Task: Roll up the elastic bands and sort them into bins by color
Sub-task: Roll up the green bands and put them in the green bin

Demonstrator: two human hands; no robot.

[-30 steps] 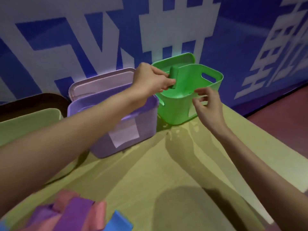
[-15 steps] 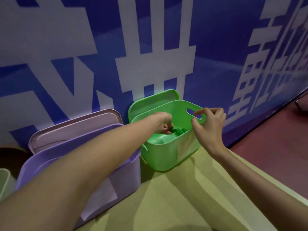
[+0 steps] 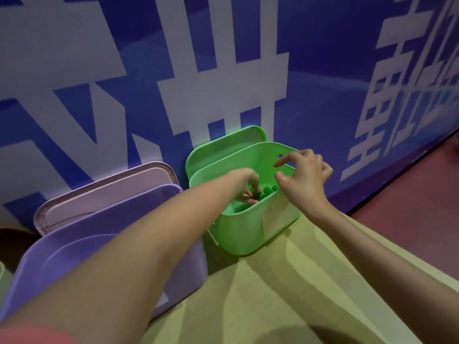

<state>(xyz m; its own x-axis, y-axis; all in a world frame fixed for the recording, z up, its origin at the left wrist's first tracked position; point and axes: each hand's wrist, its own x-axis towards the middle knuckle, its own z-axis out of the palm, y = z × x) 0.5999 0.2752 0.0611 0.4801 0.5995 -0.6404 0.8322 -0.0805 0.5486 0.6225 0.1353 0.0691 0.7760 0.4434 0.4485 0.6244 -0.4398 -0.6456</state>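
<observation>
The green bin (image 3: 248, 234) stands against the wall with its lid (image 3: 223, 147) propped behind it. Several green rolled bands (image 3: 269, 189) lie inside. My left hand (image 3: 244, 184) reaches down into the bin, its curled fingertips pinching a green roll among the others; the bin's near wall partly hides the fingers. My right hand (image 3: 304, 175) hovers just above the bin's right rim by the handle slot. Its fingers are loosely bent and hold nothing.
A purple bin (image 3: 74, 247) with a pink lid (image 3: 104, 192) leaning behind it sits left of the green bin, under my left forearm. A blue and white wall (image 3: 223, 70) backs both bins. The yellow-green table (image 3: 273, 294) ends at the right over red floor (image 3: 409, 207).
My left hand carried the green roll from above the rim down into the green bin. My right hand rose to the bin's right rim. The view moved closer to the bins.
</observation>
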